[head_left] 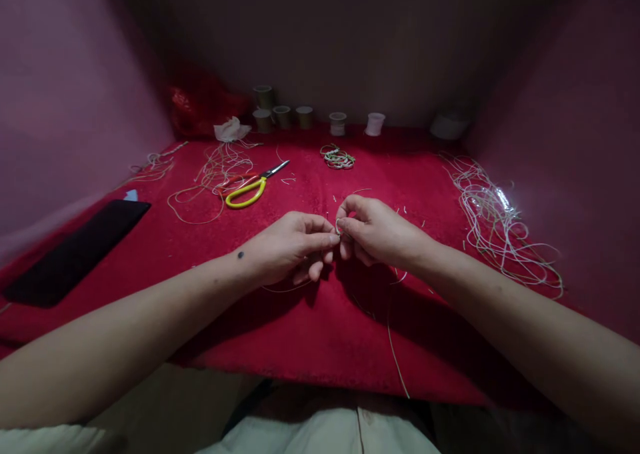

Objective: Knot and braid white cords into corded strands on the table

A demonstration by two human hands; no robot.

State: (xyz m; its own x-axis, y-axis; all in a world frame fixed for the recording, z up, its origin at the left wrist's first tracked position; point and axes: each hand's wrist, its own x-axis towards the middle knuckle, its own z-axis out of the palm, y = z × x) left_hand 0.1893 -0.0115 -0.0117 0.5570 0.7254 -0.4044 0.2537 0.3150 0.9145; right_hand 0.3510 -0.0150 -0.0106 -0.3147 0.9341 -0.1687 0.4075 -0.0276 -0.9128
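My left hand (300, 244) and my right hand (367, 231) meet above the middle of the red cloth. Thumb and forefinger of each are pinched on a thin pale cord (339, 226), which bends into a small loop between the fingertips. Much of the cord is hidden by my fingers. One loose length of cord (395, 347) trails from below my right hand toward the front edge, and another thin strand (285, 289) curves beneath my left hand. Short cord snippets lie around both hands.
Scissors (247, 191) with yellow and red handles lie left of centre. Cord tangles rest at left (215, 174) and right (500, 227). A knotted cord bundle (337, 157) sits behind my hands. Several spools (283, 117) line the back; a black flat object (77, 251) lies far left.
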